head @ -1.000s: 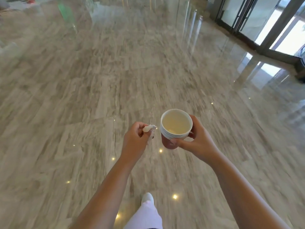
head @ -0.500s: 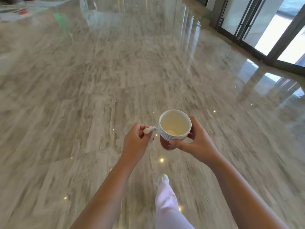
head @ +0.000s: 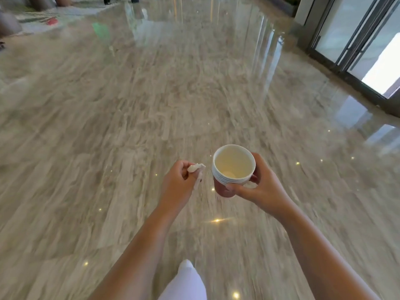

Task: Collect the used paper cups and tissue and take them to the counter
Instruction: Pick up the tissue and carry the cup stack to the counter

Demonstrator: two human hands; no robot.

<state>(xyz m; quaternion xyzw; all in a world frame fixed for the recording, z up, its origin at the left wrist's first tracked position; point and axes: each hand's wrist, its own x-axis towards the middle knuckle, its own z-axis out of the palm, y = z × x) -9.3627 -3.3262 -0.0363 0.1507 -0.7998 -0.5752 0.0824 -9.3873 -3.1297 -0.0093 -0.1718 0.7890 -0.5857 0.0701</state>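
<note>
- The left hand, at 7 o'clock of the cups, has its fingers pinched on the crumpled tissue, kept apart from the cups.
- The right hand has its fingers clamped around the nested paper cups, held upright, likely for carrying; no worktop is visible.

A polished marble floor in grey-beige veins filled nearly the whole view and mirrored the room. Small bright light spots glinted on it. At the upper right stood dark-framed glass doors, with daylight pouring through and pale streaks reflected on the floor beside them. At the far upper left lay a patterned rug, with brown rounded shapes beside it, too blurred to tell.
</note>
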